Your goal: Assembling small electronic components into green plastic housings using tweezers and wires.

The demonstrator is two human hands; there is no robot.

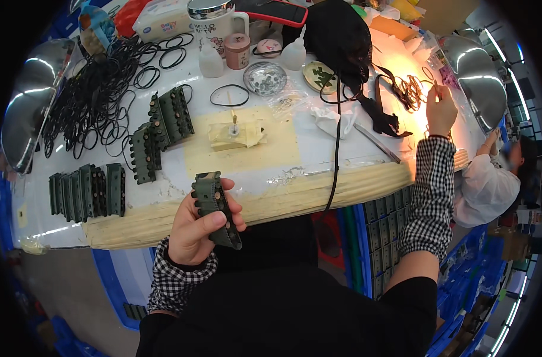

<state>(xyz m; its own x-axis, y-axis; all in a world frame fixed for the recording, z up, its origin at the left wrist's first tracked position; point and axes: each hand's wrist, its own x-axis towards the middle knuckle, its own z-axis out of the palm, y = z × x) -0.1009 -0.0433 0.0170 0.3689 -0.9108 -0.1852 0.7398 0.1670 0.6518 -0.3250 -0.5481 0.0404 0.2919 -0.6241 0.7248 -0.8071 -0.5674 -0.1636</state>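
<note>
The person is wearing a plain black top (283,315), its right sleeve (412,306) ending in a loose edge above the elbow. Black-and-white gingham oversleeves are covering the forearms, the left oversleeve (178,285) and the right oversleeve (430,196) both showing small, even checks and bunching into soft wrinkles. Gathered ends are puckering the cloth, and a dark band is edging each wrist. The left hand (202,226) and right hand (442,113) are showing bare.
</note>
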